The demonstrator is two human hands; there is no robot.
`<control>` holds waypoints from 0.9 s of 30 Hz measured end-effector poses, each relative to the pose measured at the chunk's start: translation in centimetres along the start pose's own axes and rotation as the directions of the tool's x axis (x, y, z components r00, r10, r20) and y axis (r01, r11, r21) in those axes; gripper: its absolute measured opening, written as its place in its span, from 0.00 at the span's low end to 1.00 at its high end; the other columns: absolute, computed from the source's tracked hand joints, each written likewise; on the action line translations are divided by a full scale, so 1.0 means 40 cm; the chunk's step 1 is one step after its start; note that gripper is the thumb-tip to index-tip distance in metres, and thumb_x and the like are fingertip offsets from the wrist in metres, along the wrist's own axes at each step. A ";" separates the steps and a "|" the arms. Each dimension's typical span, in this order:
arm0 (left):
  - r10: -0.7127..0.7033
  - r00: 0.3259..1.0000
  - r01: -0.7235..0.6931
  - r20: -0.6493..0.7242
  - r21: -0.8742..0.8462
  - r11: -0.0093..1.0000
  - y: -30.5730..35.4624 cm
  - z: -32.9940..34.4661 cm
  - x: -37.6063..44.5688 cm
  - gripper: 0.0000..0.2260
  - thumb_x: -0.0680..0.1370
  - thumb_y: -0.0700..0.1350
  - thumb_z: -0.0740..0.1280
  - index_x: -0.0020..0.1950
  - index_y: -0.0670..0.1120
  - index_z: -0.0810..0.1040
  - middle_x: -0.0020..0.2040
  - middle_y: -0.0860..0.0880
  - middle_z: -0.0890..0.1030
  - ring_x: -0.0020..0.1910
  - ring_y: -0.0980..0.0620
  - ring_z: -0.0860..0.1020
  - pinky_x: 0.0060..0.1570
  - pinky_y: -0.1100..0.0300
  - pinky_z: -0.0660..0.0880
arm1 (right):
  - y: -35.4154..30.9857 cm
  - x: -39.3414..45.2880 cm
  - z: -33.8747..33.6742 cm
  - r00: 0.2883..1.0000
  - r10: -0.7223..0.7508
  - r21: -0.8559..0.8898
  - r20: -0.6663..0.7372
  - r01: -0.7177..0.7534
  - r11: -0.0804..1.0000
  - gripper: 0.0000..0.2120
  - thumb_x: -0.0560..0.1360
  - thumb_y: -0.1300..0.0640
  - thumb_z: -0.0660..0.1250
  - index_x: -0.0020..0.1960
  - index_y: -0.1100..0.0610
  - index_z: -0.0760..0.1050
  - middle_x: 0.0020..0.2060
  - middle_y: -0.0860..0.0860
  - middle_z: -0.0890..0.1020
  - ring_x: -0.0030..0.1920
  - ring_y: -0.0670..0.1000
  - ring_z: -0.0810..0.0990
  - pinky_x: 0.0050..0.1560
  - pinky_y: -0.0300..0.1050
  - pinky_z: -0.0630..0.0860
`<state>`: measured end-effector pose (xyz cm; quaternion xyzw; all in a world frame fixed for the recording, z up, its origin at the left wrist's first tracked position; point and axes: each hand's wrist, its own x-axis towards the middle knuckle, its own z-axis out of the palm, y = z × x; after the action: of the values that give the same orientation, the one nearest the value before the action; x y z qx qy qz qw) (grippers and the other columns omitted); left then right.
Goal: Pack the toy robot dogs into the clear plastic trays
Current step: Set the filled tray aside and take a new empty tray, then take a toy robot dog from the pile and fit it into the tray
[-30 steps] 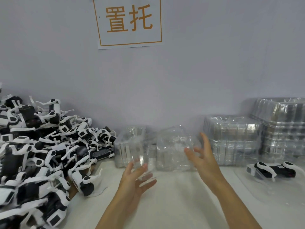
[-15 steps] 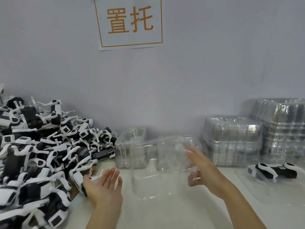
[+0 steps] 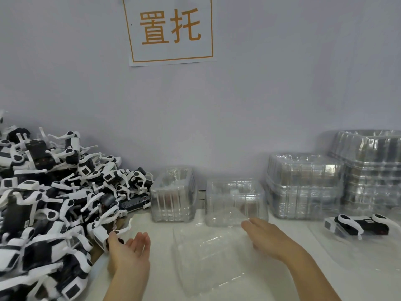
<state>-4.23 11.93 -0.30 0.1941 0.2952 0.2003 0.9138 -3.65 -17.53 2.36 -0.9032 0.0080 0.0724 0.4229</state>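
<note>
A clear plastic tray [image 3: 208, 257] lies flat on the white table in front of me. My right hand [image 3: 269, 240] rests on the tray's right edge, its fingertips hidden. My left hand [image 3: 130, 250] hovers palm up, fingers relaxed, just left of the tray and beside the big pile of black-and-white toy robot dogs [image 3: 50, 203]. Its thumb is close to the nearest dog [image 3: 102, 231]. One more dog [image 3: 358, 224] lies in another clear tray [image 3: 368, 253] at the right.
Stacks of clear trays stand along the wall: a small stack [image 3: 173, 194], a second one [image 3: 234, 200] behind the flat tray, and tall stacks [image 3: 303, 187] at the right. A paper sign [image 3: 169, 29] hangs on the wall.
The clear tray came down from the air onto the table. My left hand let go and swung left toward the dog pile; my right hand lowered with the tray.
</note>
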 end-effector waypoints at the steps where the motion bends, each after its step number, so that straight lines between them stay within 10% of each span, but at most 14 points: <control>1: 0.015 1.000 -0.015 -0.023 -0.014 1.000 0.000 0.002 -0.002 0.32 0.80 0.61 0.64 0.72 0.37 0.65 0.58 0.39 0.77 0.43 0.47 0.79 0.41 0.57 0.77 | 0.000 0.001 -0.005 1.000 0.018 -0.013 -0.004 -0.018 1.000 0.15 0.78 0.41 0.55 0.46 0.51 0.72 0.49 0.48 0.77 0.52 0.52 0.79 0.50 0.45 0.72; 9: 0.038 0.997 -0.042 -0.073 -0.060 0.997 0.007 0.002 -0.013 0.28 0.79 0.61 0.65 0.70 0.43 0.67 0.70 0.44 0.75 0.50 0.51 0.82 0.41 0.63 0.76 | -0.004 0.004 -0.019 0.998 0.065 -0.164 0.013 -0.062 0.985 0.13 0.76 0.46 0.61 0.51 0.56 0.73 0.41 0.49 0.77 0.32 0.48 0.76 0.32 0.38 0.73; 14: 0.075 0.993 -0.079 -0.090 -0.031 0.996 -0.001 0.007 -0.010 0.26 0.78 0.61 0.66 0.62 0.41 0.68 0.50 0.45 0.80 0.42 0.53 0.81 0.52 0.62 0.79 | -0.017 0.003 -0.012 0.995 0.077 -0.061 0.056 -0.073 0.995 0.11 0.75 0.49 0.62 0.53 0.55 0.70 0.47 0.54 0.77 0.27 0.52 0.83 0.31 0.40 0.78; 21: 0.165 0.980 -0.132 -0.112 0.252 0.959 -0.020 0.024 -0.020 0.20 0.81 0.54 0.60 0.43 0.36 0.75 0.40 0.39 0.80 0.31 0.46 0.76 0.30 0.57 0.72 | -0.032 0.004 0.009 0.996 0.080 -0.040 0.047 -0.078 0.996 0.21 0.78 0.43 0.62 0.62 0.57 0.64 0.45 0.55 0.79 0.28 0.54 0.85 0.32 0.40 0.79; 24: 0.472 0.881 -0.396 -0.035 0.493 0.775 -0.026 0.037 -0.032 0.18 0.79 0.52 0.63 0.40 0.37 0.77 0.33 0.42 0.79 0.28 0.47 0.73 0.30 0.57 0.70 | -0.031 0.003 0.010 0.998 0.068 -0.050 -0.017 -0.068 0.996 0.22 0.78 0.39 0.61 0.59 0.56 0.66 0.41 0.54 0.80 0.27 0.53 0.84 0.30 0.41 0.79; 27: 0.754 0.647 -0.610 0.114 0.671 0.422 -0.020 0.034 -0.028 0.09 0.77 0.48 0.68 0.50 0.43 0.78 0.49 0.41 0.80 0.46 0.43 0.75 0.47 0.48 0.73 | -0.024 0.008 0.013 0.994 0.000 -0.185 -0.111 -0.021 0.983 0.21 0.77 0.35 0.59 0.57 0.51 0.67 0.48 0.47 0.77 0.36 0.50 0.85 0.39 0.44 0.80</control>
<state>-4.03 10.39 0.84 0.5829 0.3321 0.4560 0.5848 -3.33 -16.52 2.71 -0.9413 0.0294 0.0247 0.3355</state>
